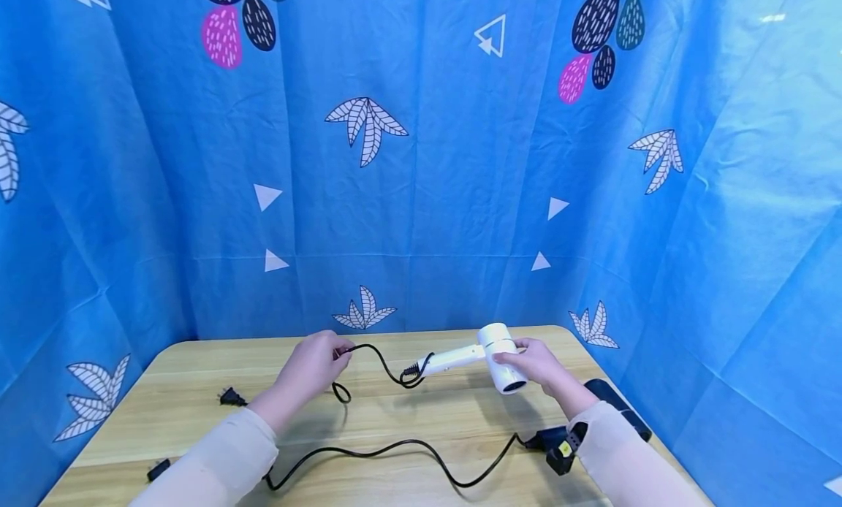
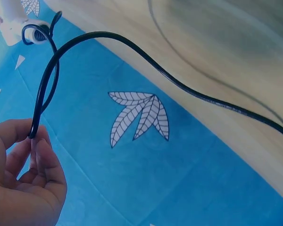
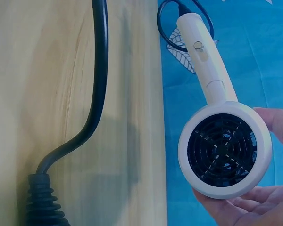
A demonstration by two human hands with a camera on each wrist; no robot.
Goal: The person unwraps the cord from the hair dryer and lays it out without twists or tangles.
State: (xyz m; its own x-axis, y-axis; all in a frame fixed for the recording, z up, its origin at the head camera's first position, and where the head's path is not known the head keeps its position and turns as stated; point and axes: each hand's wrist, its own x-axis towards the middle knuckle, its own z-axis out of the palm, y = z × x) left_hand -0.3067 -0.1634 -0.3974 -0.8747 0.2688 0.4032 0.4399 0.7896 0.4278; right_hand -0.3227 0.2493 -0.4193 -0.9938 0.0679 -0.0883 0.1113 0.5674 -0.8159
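Observation:
A white hair dryer point(image 1: 503, 361) is held above the table by my right hand point(image 1: 536, 362), whose fingers and thumb grip its barrel. In the right wrist view the dark round grille point(image 3: 221, 149) faces the camera, and the handle point(image 3: 205, 56) points up and away. My left hand point(image 1: 319, 361) pinches the dryer's black cord point(image 1: 378, 355) between thumb and fingertips. From that pinch, one stretch of cord point(image 2: 49, 80) runs to the handle's end, where it loops, and another stretch arches away in the left wrist view.
A black two-pin plug point(image 1: 232, 397) lies on the wooden table point(image 1: 395, 412) at left, with another black plug end point(image 1: 158, 469) nearer. A second black cord point(image 1: 408, 443) crosses to a dark device point(image 1: 549, 441) beneath my right forearm. A black object point(image 1: 618, 405) rests at the right edge.

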